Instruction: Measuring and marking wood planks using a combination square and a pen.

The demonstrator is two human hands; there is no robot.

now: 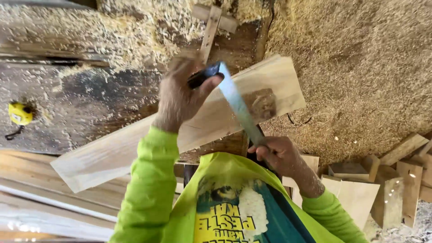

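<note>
Two bare hands work a long steel blade with a dark handle (238,105) above a pale wooden plank (180,130) that lies slantwise across a dark, sawdust-strewn bench (81,103). The left hand (180,96) is closed around the dark handle at the blade's upper end, knuckles blurred, thumb pressed near where handle meets metal. The right hand (281,155) is curled around the blade's lower end, close to the person's chest. The blade runs diagonally between the two hands, crossing over the plank's right half, just beside a darker brown patch (261,104) on the wood; whether the metal touches the plank cannot be told.

Both arms wear bright lime-green sleeves (148,189), and a printed shirt front of yellow and teal (238,216) fills the bottom of the view. A small yellow tape measure (20,113) sits on the bench at far left, well apart from the plank. Heaps of pale wood shavings (360,67) cover the ground at right, and a cluster of short wooden offcuts (382,189) stands at lower right. More long boards (54,193) lie stacked at lower left, beneath the plank's near end.
</note>
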